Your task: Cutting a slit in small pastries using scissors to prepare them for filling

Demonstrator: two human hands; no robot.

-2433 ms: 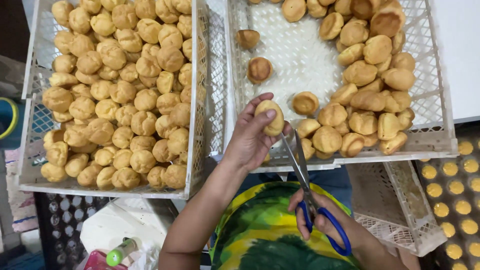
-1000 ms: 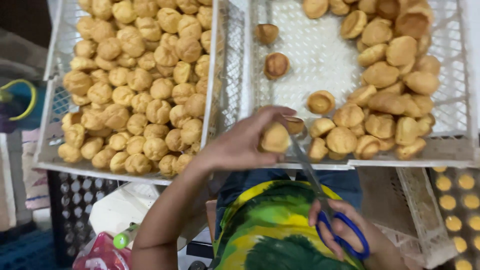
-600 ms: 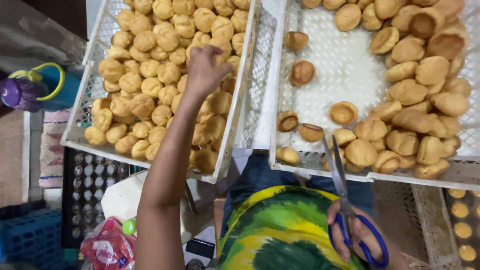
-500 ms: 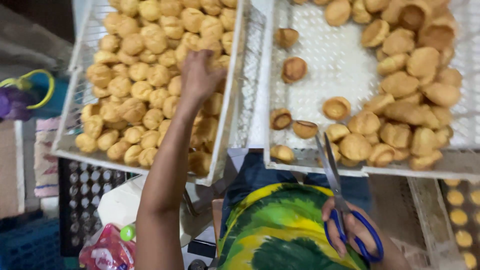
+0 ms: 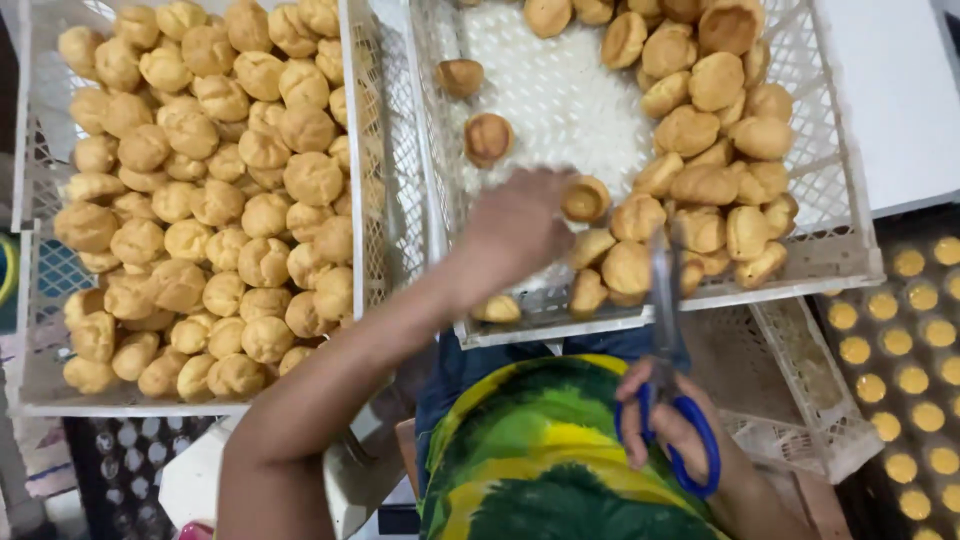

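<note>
Over the right crate [image 5: 840, 262], the left hand [image 5: 515, 225] reaches down among the buns, fingers curled toward one cut bun [image 5: 586, 198] on the bare mesh floor. Whether that grip has closed on it cannot be told; the knuckles cover the fingertips and the hand is blurred. The right hand [image 5: 672, 425] sits low by the lap, fingers threaded through the blue loops of the scissors [image 5: 667, 300], blades together and pointing up over the crate's near rim, parked close so a bun can come straight to them. The left crate [image 5: 30, 400] is packed full of whole buns [image 5: 200, 190], while the right one keeps its pile [image 5: 700, 180] pushed to the far side, leaving open floor where a few sliced ones lie apart. Both crates run off the top edge. A tray of small yellow rounds [image 5: 905, 350] is cut off at the right. What carries the crates is hidden beneath them.
</note>
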